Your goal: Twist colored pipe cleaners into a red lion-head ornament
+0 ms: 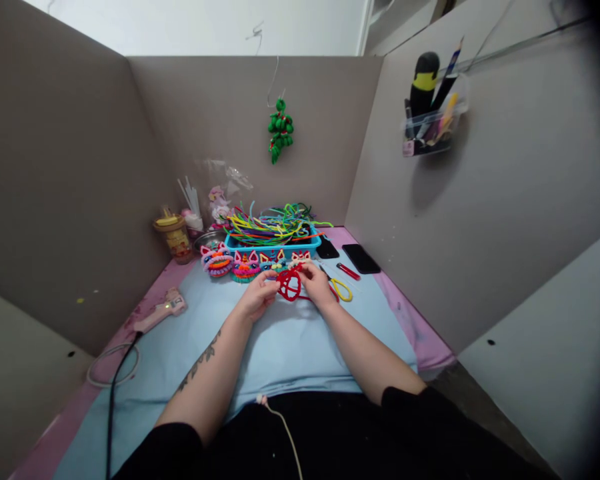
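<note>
Between my two hands is a red pipe cleaner shape (289, 285), bent into a round outline with strands crossing inside it. My left hand (260, 293) pinches its left edge. The fingers of my right hand (314, 281) close on its upper right side, and a loose red strand trails below that hand. Just behind stand several colourful pipe cleaner animal heads (246, 265) with pointed ears. Behind them, a blue basket (273, 251) is heaped with pipe cleaners (275, 223) in many colours.
Yellow-handled scissors (342, 290), a red cutter (349, 271) and a black phone (361, 259) lie to the right. A pink glue gun (163, 311) with a black cable is on the left, near a drink cup (176, 237). Grey partitions (250, 133) enclose the table.
</note>
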A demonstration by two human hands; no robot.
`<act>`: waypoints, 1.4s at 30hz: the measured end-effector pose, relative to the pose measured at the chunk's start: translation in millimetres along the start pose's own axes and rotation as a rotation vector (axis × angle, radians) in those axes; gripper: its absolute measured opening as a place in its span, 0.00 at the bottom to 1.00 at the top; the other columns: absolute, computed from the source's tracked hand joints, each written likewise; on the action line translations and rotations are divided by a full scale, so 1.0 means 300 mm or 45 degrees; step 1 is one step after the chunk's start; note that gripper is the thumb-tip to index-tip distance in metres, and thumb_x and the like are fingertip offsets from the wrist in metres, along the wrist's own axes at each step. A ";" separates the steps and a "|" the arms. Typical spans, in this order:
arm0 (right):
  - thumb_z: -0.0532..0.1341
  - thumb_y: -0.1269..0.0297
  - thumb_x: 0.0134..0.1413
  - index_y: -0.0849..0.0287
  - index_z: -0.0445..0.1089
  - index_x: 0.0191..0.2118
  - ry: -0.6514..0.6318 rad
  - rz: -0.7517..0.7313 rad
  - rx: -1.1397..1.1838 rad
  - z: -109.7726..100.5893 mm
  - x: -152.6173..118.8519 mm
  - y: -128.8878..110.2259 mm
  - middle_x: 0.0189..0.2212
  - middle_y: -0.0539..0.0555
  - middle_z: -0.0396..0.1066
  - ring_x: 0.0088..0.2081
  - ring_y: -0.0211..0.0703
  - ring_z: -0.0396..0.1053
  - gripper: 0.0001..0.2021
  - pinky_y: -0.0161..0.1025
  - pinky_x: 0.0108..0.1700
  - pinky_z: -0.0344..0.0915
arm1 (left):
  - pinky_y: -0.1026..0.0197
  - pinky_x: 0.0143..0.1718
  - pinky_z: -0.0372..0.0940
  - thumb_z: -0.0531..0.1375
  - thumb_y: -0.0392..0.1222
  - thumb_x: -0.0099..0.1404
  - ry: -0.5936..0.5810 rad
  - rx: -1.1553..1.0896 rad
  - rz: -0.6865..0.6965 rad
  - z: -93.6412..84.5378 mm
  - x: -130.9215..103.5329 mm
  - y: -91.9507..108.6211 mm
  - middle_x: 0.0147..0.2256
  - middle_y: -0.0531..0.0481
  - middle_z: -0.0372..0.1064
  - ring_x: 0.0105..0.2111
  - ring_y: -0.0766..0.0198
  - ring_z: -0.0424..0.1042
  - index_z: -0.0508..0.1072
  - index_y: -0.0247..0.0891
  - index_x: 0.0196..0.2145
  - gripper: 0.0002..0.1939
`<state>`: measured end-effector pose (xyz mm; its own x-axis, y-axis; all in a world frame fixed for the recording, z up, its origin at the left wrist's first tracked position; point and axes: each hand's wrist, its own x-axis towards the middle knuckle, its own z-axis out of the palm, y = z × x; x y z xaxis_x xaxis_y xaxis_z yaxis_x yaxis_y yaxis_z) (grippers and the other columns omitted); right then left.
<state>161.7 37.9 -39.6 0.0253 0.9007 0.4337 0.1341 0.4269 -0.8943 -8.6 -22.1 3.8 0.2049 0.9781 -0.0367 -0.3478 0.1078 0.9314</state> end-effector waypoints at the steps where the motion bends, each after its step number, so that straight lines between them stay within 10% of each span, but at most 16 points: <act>1: 0.60 0.55 0.44 0.58 0.68 0.29 0.022 -0.013 0.000 -0.001 0.000 -0.001 0.28 0.50 0.69 0.30 0.41 0.65 0.11 0.39 0.37 0.62 | 0.69 0.17 0.41 0.69 0.44 0.42 0.013 0.003 0.009 -0.003 0.002 -0.001 0.16 0.62 0.55 0.14 0.77 0.49 0.65 0.39 0.37 0.24; 14: 0.58 0.56 0.47 0.58 0.67 0.31 0.225 -0.035 0.058 -0.013 -0.018 -0.040 0.29 0.52 0.70 0.32 0.42 0.66 0.10 0.39 0.36 0.64 | 0.70 0.15 0.43 0.70 0.44 0.39 0.394 0.300 0.051 -0.047 0.038 -0.030 0.19 0.56 0.67 0.12 0.76 0.54 0.63 0.37 0.34 0.26; 42: 0.64 0.59 0.39 0.57 0.69 0.26 -0.085 0.057 0.172 0.014 -0.036 -0.037 0.40 0.55 0.65 0.44 0.47 0.64 0.08 0.40 0.39 0.64 | 0.67 0.27 0.58 0.69 0.43 0.40 0.141 0.234 0.155 -0.050 0.048 -0.048 0.21 0.56 0.68 0.21 0.70 0.67 0.64 0.36 0.33 0.23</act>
<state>155.8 23.8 -35.0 -0.0379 0.9204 0.3891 -0.0003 0.3894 -0.9211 -14.4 -6.9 -15.6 0.0663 0.9966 0.0495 -0.1893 -0.0362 0.9813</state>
